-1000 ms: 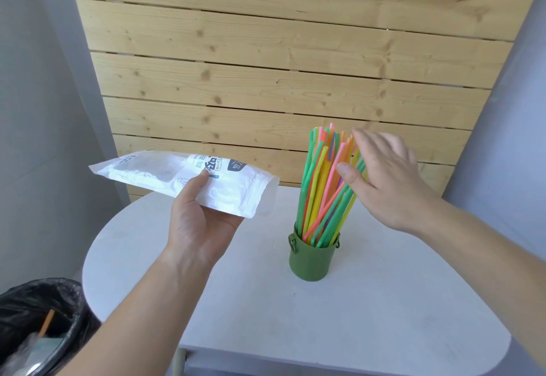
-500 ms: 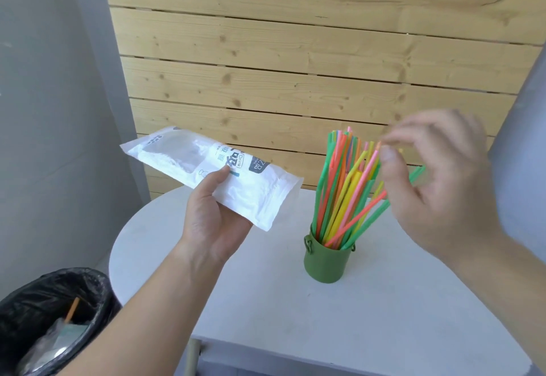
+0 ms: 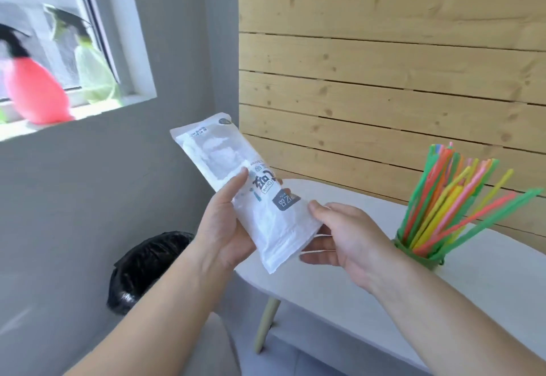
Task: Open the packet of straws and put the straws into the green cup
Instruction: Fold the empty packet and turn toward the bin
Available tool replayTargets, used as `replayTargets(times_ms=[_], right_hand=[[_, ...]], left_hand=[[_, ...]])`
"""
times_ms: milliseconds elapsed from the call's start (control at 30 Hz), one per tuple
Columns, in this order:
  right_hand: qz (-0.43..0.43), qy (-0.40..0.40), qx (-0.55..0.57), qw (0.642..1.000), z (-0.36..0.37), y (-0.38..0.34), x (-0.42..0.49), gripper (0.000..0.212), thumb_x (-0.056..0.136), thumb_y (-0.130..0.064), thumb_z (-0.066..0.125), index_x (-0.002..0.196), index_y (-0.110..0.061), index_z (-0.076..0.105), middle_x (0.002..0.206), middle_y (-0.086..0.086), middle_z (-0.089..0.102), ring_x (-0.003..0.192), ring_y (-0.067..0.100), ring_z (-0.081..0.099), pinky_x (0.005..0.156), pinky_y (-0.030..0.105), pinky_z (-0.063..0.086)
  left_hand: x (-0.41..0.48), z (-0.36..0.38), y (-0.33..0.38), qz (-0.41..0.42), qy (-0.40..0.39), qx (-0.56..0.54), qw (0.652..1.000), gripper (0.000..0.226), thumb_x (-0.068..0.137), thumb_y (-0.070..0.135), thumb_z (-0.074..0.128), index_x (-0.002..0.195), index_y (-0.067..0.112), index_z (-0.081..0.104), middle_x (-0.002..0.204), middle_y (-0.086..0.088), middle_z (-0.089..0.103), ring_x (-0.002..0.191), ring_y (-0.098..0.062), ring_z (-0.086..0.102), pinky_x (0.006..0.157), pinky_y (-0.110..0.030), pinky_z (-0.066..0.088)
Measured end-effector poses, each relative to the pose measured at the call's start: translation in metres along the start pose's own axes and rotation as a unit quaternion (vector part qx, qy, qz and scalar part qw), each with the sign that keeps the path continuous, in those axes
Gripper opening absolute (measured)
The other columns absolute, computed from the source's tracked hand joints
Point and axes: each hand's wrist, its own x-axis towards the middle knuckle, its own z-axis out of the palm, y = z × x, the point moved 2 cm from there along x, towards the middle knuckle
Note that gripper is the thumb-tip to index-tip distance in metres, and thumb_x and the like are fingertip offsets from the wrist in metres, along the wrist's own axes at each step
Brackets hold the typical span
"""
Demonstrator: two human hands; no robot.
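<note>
The white straw packet (image 3: 236,174) is held tilted in the air, left of the table. My left hand (image 3: 224,225) grips its left edge, thumb on the printed face. My right hand (image 3: 339,239) holds the packet's lower right end, thumb on top and fingers beneath. The packet looks flat and see-through. Several coloured straws (image 3: 455,195) fan out of the green cup (image 3: 425,260), which stands on the white table (image 3: 384,301) to the right of my right hand.
A black-lined waste bin (image 3: 141,269) stands on the floor below the packet, left of the table. A wooden slat wall (image 3: 384,65) backs the table. On the windowsill at the upper left sit a pink spray bottle (image 3: 32,89) and a pale green one (image 3: 91,71).
The view has swung left, bringing the window and bin into sight. My right hand left the straws and took hold of the packet's lower end. The packet now stands steeper.
</note>
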Motion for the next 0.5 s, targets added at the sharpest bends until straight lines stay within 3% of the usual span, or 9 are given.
replayTargets(times_ms=[67,200,367,433,500], right_hand=[[0.012,-0.020,0.001,1.000,0.018,0.007,0.005,0.026,0.101,-0.025,0.058,0.083,-0.006,0.065,0.082,0.018,0.069,0.059,0.028,0.069,0.060,0.038,0.060],[-0.004,-0.013,0.013,1.000,0.050,0.019,0.011,0.023,0.101,-0.017,0.055,0.086,-0.003,0.066,0.081,0.016,0.074,0.066,0.033,0.075,0.062,0.041,0.062],[-0.036,0.030,0.041,0.998,0.079,0.030,0.012,0.024,0.100,-0.016,0.055,0.082,-0.003,0.066,0.077,0.013,0.078,0.066,0.032,0.075,0.057,0.037,0.060],[-0.051,0.043,0.042,0.997,0.085,0.033,0.015,0.025,0.100,-0.018,0.056,0.085,-0.002,0.068,0.086,0.017,0.078,0.069,0.032,0.076,0.058,0.037,0.060],[-0.047,0.027,0.051,0.997,0.092,0.037,0.017,0.026,0.099,-0.024,0.059,0.091,-0.001,0.068,0.090,0.017,0.078,0.074,0.031,0.077,0.062,0.038,0.061]], left_hand=[[-0.007,-0.020,0.014,0.010,0.065,0.000,0.998,0.044,0.104,0.040,0.059,0.125,0.002,0.071,0.129,-0.023,0.075,0.126,-0.042,0.068,0.106,-0.059,0.049],[-0.021,-0.063,0.037,0.033,0.180,-0.033,0.983,0.029,0.106,0.023,0.061,0.126,0.003,0.068,0.111,-0.025,0.080,0.111,-0.041,0.073,0.099,-0.063,0.051],[-0.032,-0.091,0.046,0.048,0.226,-0.066,0.971,0.023,0.107,0.022,0.060,0.117,0.004,0.069,0.087,-0.021,0.082,0.096,-0.040,0.074,0.078,-0.062,0.053],[-0.032,-0.097,0.047,0.057,0.221,-0.067,0.971,0.025,0.109,0.025,0.058,0.118,0.004,0.069,0.089,-0.021,0.083,0.097,-0.039,0.074,0.081,-0.062,0.053],[-0.032,-0.107,0.047,0.072,0.215,-0.069,0.972,0.031,0.109,0.028,0.057,0.127,0.005,0.067,0.099,-0.021,0.083,0.105,-0.039,0.074,0.095,-0.063,0.053]])
